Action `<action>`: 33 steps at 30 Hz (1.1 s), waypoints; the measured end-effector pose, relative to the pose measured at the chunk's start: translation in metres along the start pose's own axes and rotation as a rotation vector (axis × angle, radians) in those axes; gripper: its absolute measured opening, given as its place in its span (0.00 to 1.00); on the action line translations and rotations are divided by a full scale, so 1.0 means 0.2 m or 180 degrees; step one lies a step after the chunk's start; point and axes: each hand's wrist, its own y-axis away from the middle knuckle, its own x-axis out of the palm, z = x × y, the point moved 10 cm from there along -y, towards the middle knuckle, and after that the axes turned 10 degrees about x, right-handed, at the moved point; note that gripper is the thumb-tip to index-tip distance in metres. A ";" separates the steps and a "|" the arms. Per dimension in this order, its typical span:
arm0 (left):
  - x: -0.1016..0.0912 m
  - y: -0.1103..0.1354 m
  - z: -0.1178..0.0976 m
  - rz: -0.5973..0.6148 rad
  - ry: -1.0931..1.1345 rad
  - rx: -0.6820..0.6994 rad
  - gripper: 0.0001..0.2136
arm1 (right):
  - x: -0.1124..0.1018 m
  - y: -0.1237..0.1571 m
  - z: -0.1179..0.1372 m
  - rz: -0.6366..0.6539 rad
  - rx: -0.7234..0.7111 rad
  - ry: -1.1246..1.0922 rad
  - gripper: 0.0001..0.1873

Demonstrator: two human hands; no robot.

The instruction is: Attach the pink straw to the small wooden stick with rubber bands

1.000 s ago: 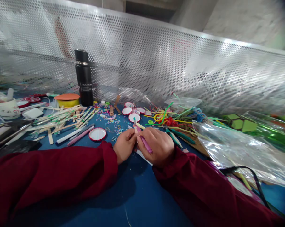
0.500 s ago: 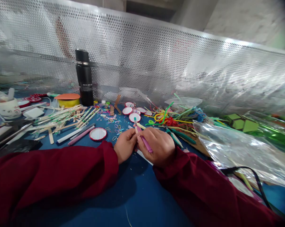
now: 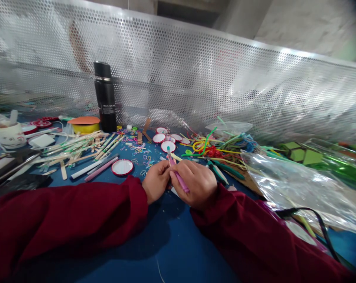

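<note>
Both my hands meet at the middle of a blue table (image 3: 172, 251). My right hand (image 3: 194, 182) is closed around a pink stick (image 3: 181, 181) that slants up to the left. My left hand (image 3: 155, 180) pinches the upper end of a thin pale stick with a teal tip (image 3: 168, 151), right beside the pink one. Both arms wear dark red sleeves. What the fingertips press between them is hidden.
A black flask (image 3: 105, 97) stands at the back before a perforated metal screen (image 3: 195, 74). Wooden sticks (image 3: 77, 147) lie to the left, white red-rimmed discs (image 3: 122, 167) ahead, coloured pipe cleaners (image 3: 219, 147) and clear plastic bags (image 3: 296, 184) to the right. A white bowl (image 3: 7, 133) sits far left.
My right hand has shifted slightly left and down with the pink stick. The left hand has stayed where it was.
</note>
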 end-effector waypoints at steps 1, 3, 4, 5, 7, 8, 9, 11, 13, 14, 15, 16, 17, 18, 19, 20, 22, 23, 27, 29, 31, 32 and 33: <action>0.00 0.00 0.00 0.0004 -0.0005 -0.0009 0.12 | 0.00 0.00 0.00 -0.0017 0.0013 0.0011 0.08; 0.00 0.00 0.00 0.0014 -0.0039 -0.0037 0.11 | -0.01 0.00 -0.01 -0.0067 0.0057 0.0047 0.08; 0.00 0.00 0.00 0.0016 -0.0055 -0.0045 0.11 | -0.01 0.00 -0.01 -0.0081 0.0071 0.0052 0.08; 0.00 0.00 0.00 0.0010 -0.0054 -0.0043 0.11 | -0.01 0.00 -0.01 -0.0082 0.0076 0.0043 0.08; 0.00 0.00 -0.01 -0.0012 -0.0005 -0.0027 0.11 | 0.00 0.00 -0.01 -0.0034 0.0037 -0.0013 0.08; 0.00 0.00 -0.01 -0.0020 0.0026 -0.0024 0.12 | 0.00 0.00 0.00 -0.0008 0.0013 -0.0038 0.08; 0.00 0.00 0.00 -0.0023 0.0048 -0.0025 0.12 | 0.01 0.01 0.00 0.0006 0.0004 -0.0046 0.08; 0.00 0.00 0.00 -0.0020 0.0038 -0.0047 0.12 | 0.01 0.00 -0.01 0.0020 0.0022 -0.0024 0.08; 0.00 0.00 0.01 0.0000 -0.0013 -0.0066 0.11 | 0.01 0.00 -0.02 -0.0003 0.0075 0.0016 0.08; 0.00 0.00 0.01 0.0006 -0.0026 -0.0058 0.11 | 0.01 0.00 -0.02 -0.0014 0.0089 0.0023 0.08; 0.00 0.00 0.01 0.0008 -0.0023 -0.0041 0.11 | 0.00 0.00 -0.02 -0.0022 0.0090 0.0015 0.08; 0.00 0.00 0.00 0.0004 -0.0005 -0.0021 0.12 | 0.00 0.00 -0.02 -0.0025 0.0077 -0.0002 0.08; 0.00 0.00 0.00 0.0000 0.0020 -0.0004 0.12 | 0.00 0.00 -0.01 -0.0026 0.0059 -0.0020 0.08; 0.00 0.00 0.00 -0.0008 0.0043 0.0006 0.12 | 0.00 0.00 -0.01 -0.0025 0.0044 -0.0032 0.08; 0.00 0.00 0.00 -0.0012 0.0062 0.0000 0.12 | 0.00 0.00 -0.01 -0.0022 0.0040 -0.0035 0.08; 0.00 0.00 0.00 -0.0009 0.0069 -0.0019 0.11 | 0.00 0.00 -0.01 -0.0020 0.0050 -0.0025 0.08; 0.00 0.00 0.01 0.0003 0.0054 -0.0052 0.11 | 0.00 0.00 -0.01 -0.0016 0.0093 0.0008 0.08; 0.00 0.00 0.01 0.0002 0.0049 -0.0055 0.10 | 0.01 0.00 -0.02 -0.0006 0.0109 0.0012 0.08; 0.00 0.00 0.00 -0.0025 0.0079 -0.0029 0.11 | 0.01 0.00 -0.01 0.0028 0.0073 -0.0035 0.08; 0.00 0.00 0.00 -0.0006 0.0069 -0.0056 0.10 | 0.01 0.00 -0.01 0.0009 0.0074 -0.0002 0.09; 0.01 0.00 0.00 0.0024 0.0031 -0.0063 0.10 | 0.01 0.00 -0.02 -0.0008 0.0096 0.0038 0.09; 0.01 0.00 0.00 0.0039 0.0019 -0.0043 0.10 | 0.01 0.00 -0.02 -0.0011 0.0100 0.0040 0.09; 0.01 0.00 0.00 0.0047 0.0014 -0.0014 0.10 | 0.01 0.00 -0.02 -0.0005 0.0094 0.0025 0.09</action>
